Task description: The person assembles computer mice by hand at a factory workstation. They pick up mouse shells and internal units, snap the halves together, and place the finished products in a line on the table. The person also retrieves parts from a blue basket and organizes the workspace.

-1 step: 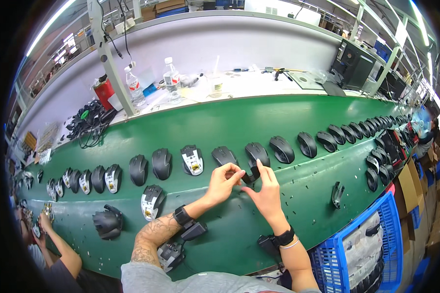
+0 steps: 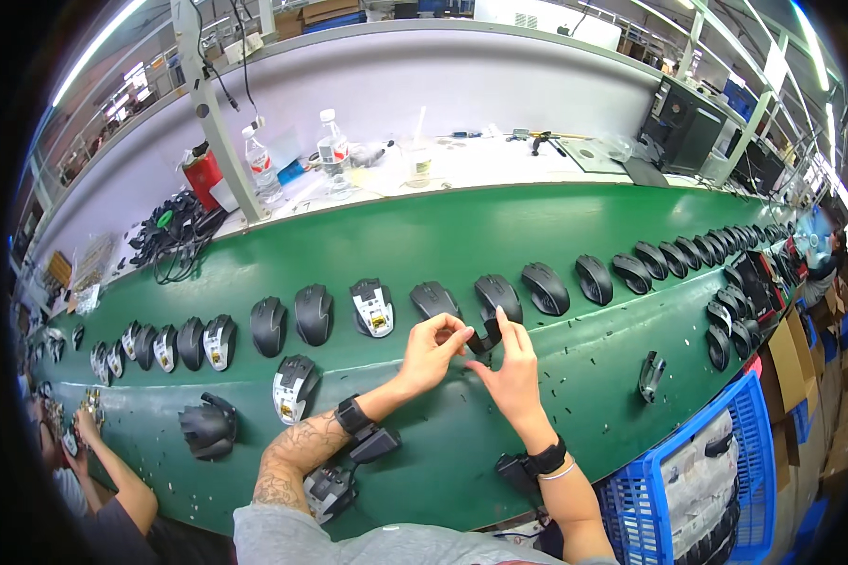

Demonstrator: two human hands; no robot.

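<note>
Over the green bench (image 2: pixel 499 221), a small black curved plastic piece (image 2: pixel 483 341) is between my two hands. My left hand (image 2: pixel 430 356) pinches at its left end, fingertips and thumb together. My right hand (image 2: pixel 513 369) grips the other side between thumb and straightened fingers. Just beyond the hands are black computer mice, one (image 2: pixel 497 294) directly behind the right fingertips and another (image 2: pixel 434 301) behind the left hand. A mouse with its white inside exposed (image 2: pixel 372 308) lies further left. By my left forearm is another opened mouse (image 2: pixel 295 388).
A row of mice runs along the bench. A black shell cluster (image 2: pixel 207 428) lies left, a loose black part (image 2: pixel 650 377) right. A blue basket (image 2: pixel 645 499) stands at the lower right. Bottles (image 2: pixel 333 155) stand on the back shelf. Another person's arm (image 2: pixel 118 471) reaches in at lower left.
</note>
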